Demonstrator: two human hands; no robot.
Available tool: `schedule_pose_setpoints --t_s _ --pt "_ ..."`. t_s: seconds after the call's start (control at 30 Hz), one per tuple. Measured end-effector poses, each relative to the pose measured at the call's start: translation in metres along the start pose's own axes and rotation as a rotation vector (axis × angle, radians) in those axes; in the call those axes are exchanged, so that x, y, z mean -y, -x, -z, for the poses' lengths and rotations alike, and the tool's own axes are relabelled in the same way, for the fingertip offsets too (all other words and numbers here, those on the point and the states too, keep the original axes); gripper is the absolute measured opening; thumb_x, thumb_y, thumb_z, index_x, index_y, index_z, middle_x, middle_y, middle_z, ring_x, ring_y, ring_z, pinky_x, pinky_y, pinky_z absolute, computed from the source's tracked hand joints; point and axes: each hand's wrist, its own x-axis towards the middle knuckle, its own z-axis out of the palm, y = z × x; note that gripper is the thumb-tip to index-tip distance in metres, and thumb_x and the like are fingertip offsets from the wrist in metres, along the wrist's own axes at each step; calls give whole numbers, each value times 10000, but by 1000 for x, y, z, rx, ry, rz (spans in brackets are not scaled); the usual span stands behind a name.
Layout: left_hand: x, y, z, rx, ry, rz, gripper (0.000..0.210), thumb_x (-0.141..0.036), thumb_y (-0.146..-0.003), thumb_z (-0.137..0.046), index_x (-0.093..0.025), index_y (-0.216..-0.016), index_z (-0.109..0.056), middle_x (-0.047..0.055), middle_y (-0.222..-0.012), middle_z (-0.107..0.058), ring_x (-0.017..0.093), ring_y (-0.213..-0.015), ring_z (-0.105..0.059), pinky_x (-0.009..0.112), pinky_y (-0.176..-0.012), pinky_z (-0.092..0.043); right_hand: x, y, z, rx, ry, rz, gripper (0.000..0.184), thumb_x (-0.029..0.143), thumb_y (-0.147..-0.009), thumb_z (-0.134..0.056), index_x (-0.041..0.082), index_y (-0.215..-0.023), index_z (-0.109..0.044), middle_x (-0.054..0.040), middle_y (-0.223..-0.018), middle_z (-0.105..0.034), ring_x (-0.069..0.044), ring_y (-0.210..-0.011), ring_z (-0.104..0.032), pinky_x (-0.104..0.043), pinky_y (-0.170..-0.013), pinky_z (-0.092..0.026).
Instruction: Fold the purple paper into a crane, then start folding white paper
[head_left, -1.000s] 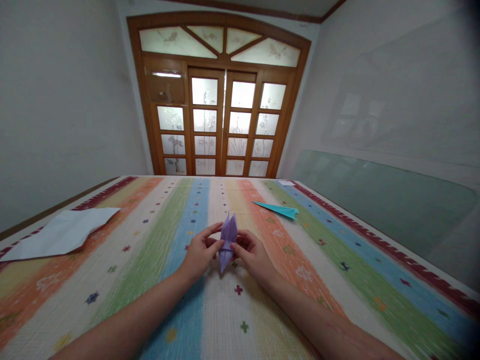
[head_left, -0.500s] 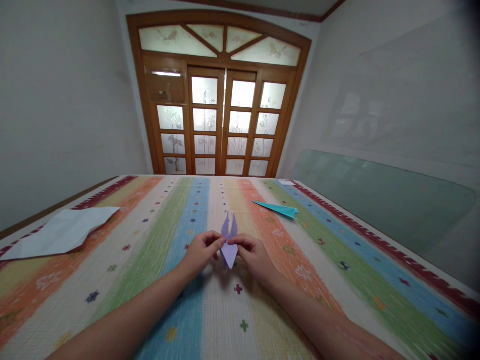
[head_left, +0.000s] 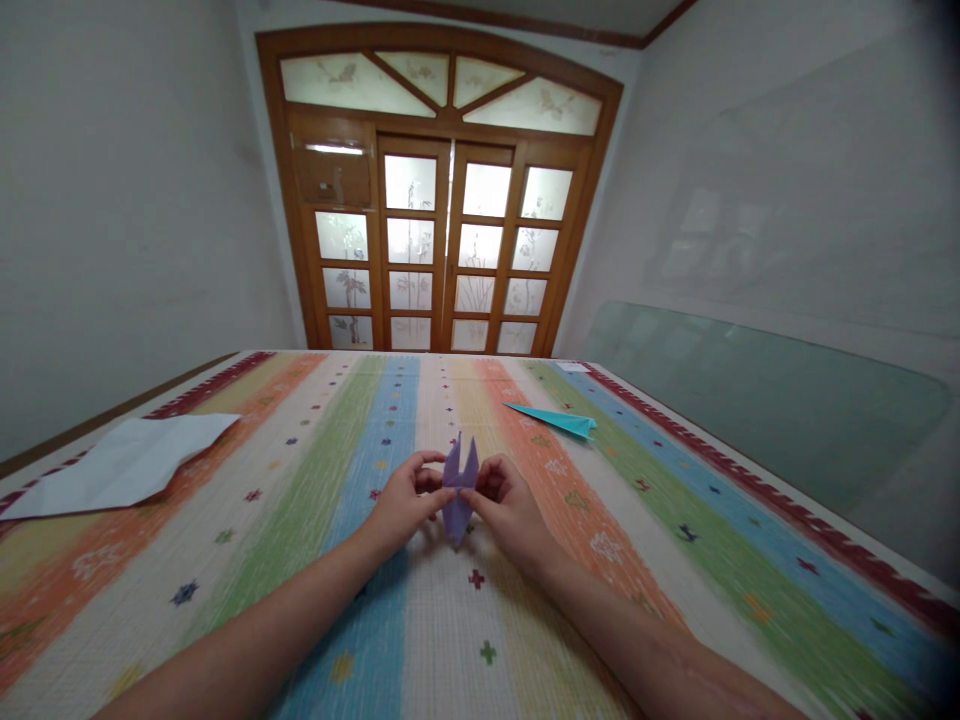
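Observation:
A small piece of folded purple paper (head_left: 457,515) is held between my two hands just above the striped tablecloth. Two narrow points stick up from its far end, and a single point faces down toward me. From the left, my left hand (head_left: 409,500) pinches its side, the thumb on the near face and the fingers partly behind it. My right hand (head_left: 510,508) is closed on the opposite side, thumb pressed on the paper close to the left thumb. Some fingertips are hidden behind the paper.
A turquoise paper plane (head_left: 553,420) lies on the table beyond my right hand. At the left edge rests a white sheet of paper (head_left: 127,465). The patterned tablecloth (head_left: 315,600) covers the table, and wooden glazed doors (head_left: 446,240) stand behind it.
The purple paper's near flap looks tilted differently, with its lower part narrower and darker. Both thumbs have moved lower onto its front, and the fingers have spread a little behind it.

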Motion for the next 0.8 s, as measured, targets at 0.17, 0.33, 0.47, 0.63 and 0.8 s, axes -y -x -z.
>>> schedule_pose_setpoints --t_s 0.17,0.33,0.47,0.63,0.8 --pt "2 -3 2 18 -141 29 302 -403 -753 -745 -116 -842 -711 89 -796 -693 163 -666 -605 239 -547 -446 3 0 0 64 -72 -39 407 271 -764 -774 208 -1073 -516 -46 -895 -701 -177 -812 -668 -315 -757 -514" --pt "5 -3 5 -12 -113 58 254 -374 -734 -760 -128 -783 -724 54 -690 -677 119 -544 -538 221 -503 -381 5 -1 0 87 40 -68 260 346 -802 -726 147 -960 -670 -74 -911 -696 -165 -818 -651 -292 -750 -498" --pt "5 -3 4 -18 -104 105 280 -412 -738 -748 -136 -752 -703 27 -633 -636 101 -480 -491 220 -470 -349 3 -2 3 56 98 -145 299 422 -806 -703 125 -808 -666 -36 -733 -639 -118 -638 -570 -239 -593 -427" --pt "0 -3 3 -1 -157 95 309 -440 -750 -720 -138 -696 -681 11 -580 -592 105 -463 -475 228 -460 -344 3 -3 5 51 71 -201 363 473 -762 -734 123 -768 -640 -22 -687 -603 -110 -596 -540 -235 -568 -409" --pt "-7 -3 2 -7 -141 53 317 -443 -764 -710 -132 -827 -710 44 -705 -648 125 -546 -531 226 -487 -389 5 -4 4 70 39 -205 368 468 -762 -738 115 -847 -681 -59 -778 -657 -132 -660 -588 -253 -618 -438"
